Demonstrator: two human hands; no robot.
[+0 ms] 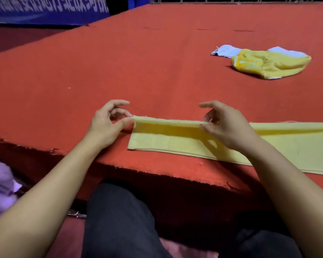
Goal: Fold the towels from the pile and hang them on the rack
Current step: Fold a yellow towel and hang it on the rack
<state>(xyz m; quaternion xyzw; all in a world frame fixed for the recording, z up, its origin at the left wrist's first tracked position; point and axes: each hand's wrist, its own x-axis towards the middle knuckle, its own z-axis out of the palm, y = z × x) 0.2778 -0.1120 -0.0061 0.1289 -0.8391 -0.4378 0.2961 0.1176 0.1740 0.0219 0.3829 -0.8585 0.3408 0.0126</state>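
A pale yellow towel (175, 138) lies folded lengthwise near the front edge of the red-covered table (119, 62) and runs off the right side of the view. My left hand (106, 123) pinches its far left corner between thumb and fingers and lifts that edge slightly. My right hand (224, 125) pinches the same far edge further right. A small pile lies at the back right: a crumpled bright yellow towel (268, 64) on top of a light blue towel (226, 51).
A metal rail structure (231, 0) runs along the table's far edge. A blue banner (45, 10) hangs at the back left. Purple cloth (0, 185) lies low on the left, beside my dark-trousered legs (119, 220).
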